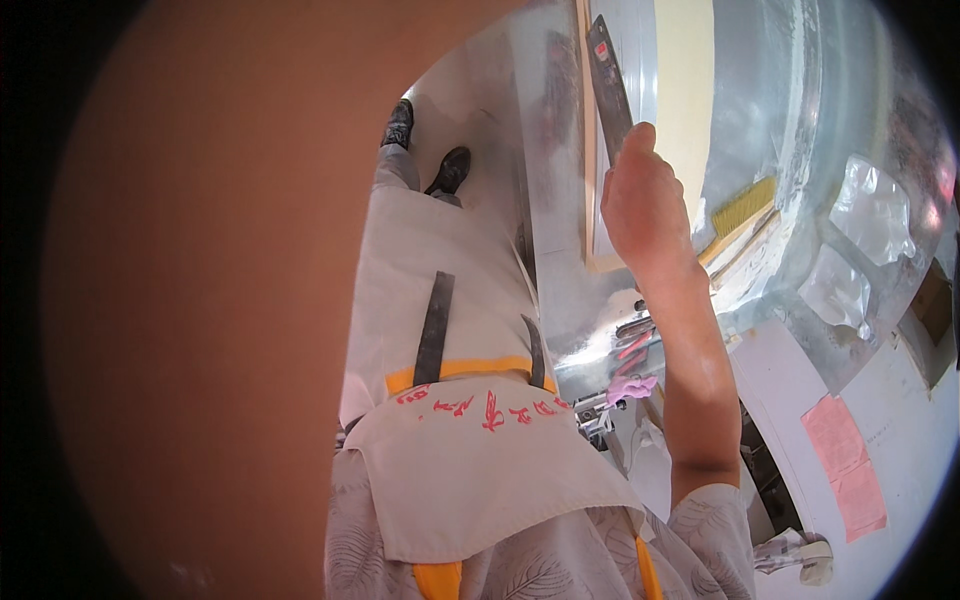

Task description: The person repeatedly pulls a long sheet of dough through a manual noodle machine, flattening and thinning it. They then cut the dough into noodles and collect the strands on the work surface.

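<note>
My right hand (pixel 645 205) is closed around one end of a long, flat, dark grey blade-like tool (pixel 611 85) with a small red and white label near its far end. Its exact kind I cannot tell. The tool lies over the wooden-edged frame (pixel 587 130) of a board or tray, beside a pale yellow slab or sheet (pixel 685 90). Blurred bare skin, apparently my raised left arm (pixel 210 300), fills the left side of the head view very close up. My left hand and its fingers do not show.
A yellow-bristled brush (pixel 742 208) rests on the shiny metal worktop (pixel 745 120) right of my wrist. Clear plastic bags (pixel 870 210) and pink paper (pixel 845 467) lie further right. A pink cloth (pixel 630 388) is beside my forearm. My apron (pixel 500 470) and shoes (pixel 452 170) show below me.
</note>
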Demonstrator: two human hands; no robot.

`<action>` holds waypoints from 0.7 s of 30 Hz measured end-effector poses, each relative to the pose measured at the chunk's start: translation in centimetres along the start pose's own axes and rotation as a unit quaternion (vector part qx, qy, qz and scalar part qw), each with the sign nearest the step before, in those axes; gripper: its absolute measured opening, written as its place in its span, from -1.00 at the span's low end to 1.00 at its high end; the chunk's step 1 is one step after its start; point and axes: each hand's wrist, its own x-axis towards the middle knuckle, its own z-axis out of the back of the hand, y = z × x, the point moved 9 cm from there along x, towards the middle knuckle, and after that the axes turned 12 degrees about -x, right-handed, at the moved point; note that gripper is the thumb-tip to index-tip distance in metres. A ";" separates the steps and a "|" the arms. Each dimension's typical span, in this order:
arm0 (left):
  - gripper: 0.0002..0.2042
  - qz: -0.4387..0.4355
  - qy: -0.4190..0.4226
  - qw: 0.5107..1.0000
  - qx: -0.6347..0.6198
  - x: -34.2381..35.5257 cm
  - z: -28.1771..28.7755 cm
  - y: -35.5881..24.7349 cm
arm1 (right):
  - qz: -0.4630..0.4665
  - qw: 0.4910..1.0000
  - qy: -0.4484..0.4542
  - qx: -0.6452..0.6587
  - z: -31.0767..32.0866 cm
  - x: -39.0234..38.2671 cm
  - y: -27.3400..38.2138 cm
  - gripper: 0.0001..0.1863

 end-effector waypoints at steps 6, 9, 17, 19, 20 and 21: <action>-0.54 0.036 -0.024 0.999 -0.014 -0.1 -1.1 0.2 | 0.023 0.998 -0.007 -0.051 -0.1 0.0 0.3 -0.80; -0.53 0.050 -0.036 0.998 -0.021 0.0 -1.7 0.3 | 0.035 0.996 -0.019 -0.084 -0.1 -0.1 0.5 -0.77; -0.51 0.084 -0.060 0.994 -0.039 0.2 -3.2 0.3 | 0.036 0.994 -0.040 -0.093 -0.8 -1.1 0.1 -0.74; -0.50 0.089 -0.064 0.993 -0.043 0.3 -3.6 0.1 | 0.031 0.992 -0.018 -0.117 -1.3 -1.5 0.0 -0.73; -0.50 0.092 -0.068 0.992 -0.044 0.3 -3.7 0.2 | 0.030 0.994 -0.012 -0.108 -1.4 -1.7 0.0 -0.73; -0.50 0.096 -0.069 0.992 -0.045 0.3 -3.9 0.3 | 0.028 0.995 -0.006 -0.099 -1.6 -1.9 -0.1 -0.73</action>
